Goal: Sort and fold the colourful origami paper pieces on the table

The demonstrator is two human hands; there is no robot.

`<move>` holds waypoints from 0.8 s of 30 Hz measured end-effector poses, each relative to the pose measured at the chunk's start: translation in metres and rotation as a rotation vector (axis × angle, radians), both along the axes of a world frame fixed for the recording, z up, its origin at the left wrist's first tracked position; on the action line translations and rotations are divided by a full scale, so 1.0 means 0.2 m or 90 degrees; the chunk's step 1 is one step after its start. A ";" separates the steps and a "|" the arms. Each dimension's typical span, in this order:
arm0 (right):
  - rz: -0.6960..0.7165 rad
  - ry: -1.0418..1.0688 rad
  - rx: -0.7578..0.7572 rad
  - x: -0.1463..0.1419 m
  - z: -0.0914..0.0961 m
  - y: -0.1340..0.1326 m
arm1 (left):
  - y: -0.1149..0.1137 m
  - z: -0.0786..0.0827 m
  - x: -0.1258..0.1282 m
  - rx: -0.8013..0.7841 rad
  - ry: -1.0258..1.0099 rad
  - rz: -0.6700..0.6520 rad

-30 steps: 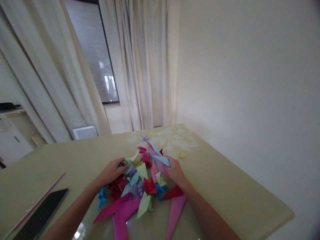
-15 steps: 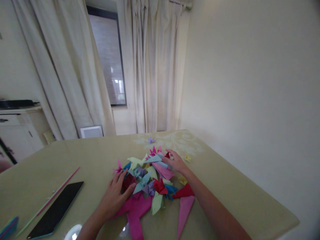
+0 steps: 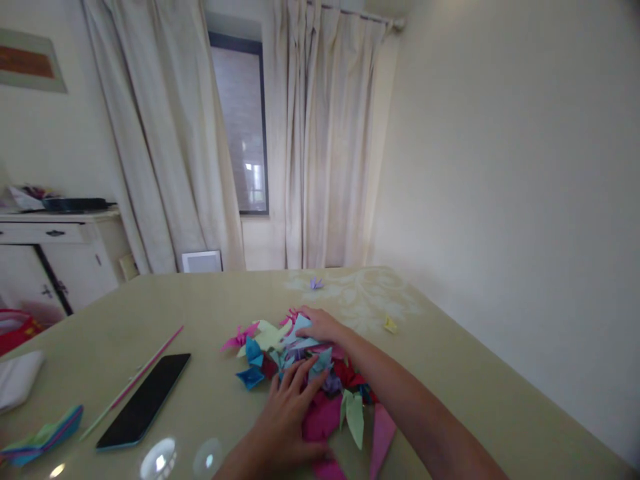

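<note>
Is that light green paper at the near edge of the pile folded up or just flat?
Folded: the light green paper has separate flaps like wings, with a pointed end.

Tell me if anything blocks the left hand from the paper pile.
Nothing visible does. The left hand has its fingers spread over the near side of the paper pile; the dark flat device lies off to the left, out of the way.

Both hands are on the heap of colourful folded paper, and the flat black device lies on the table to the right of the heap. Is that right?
Not quite: the flat black device lies to the left of the heap, not the right, as the head view shows. It is on the table, and the left hand and right hand are on the heap.
</note>
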State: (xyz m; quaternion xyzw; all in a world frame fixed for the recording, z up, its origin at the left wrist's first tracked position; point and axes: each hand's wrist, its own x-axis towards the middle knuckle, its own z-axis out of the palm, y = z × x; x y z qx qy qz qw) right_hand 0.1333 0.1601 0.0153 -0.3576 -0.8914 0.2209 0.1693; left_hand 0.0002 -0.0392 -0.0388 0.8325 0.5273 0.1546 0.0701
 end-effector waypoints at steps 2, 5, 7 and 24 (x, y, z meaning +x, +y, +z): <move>0.052 0.005 -0.008 0.02 0.06 -0.05 | 0.01 -0.04 0.02 0.095 0.021 0.015; 0.108 0.013 -0.015 0.16 0.13 -0.16 | 0.02 -0.06 0.03 0.228 0.058 0.028; 0.082 0.031 0.007 0.32 0.15 -0.27 | 0.04 -0.05 0.04 0.267 0.068 0.024; -0.286 -0.111 0.074 0.70 -0.20 -0.48 | 0.34 0.25 -0.33 -0.059 0.014 0.203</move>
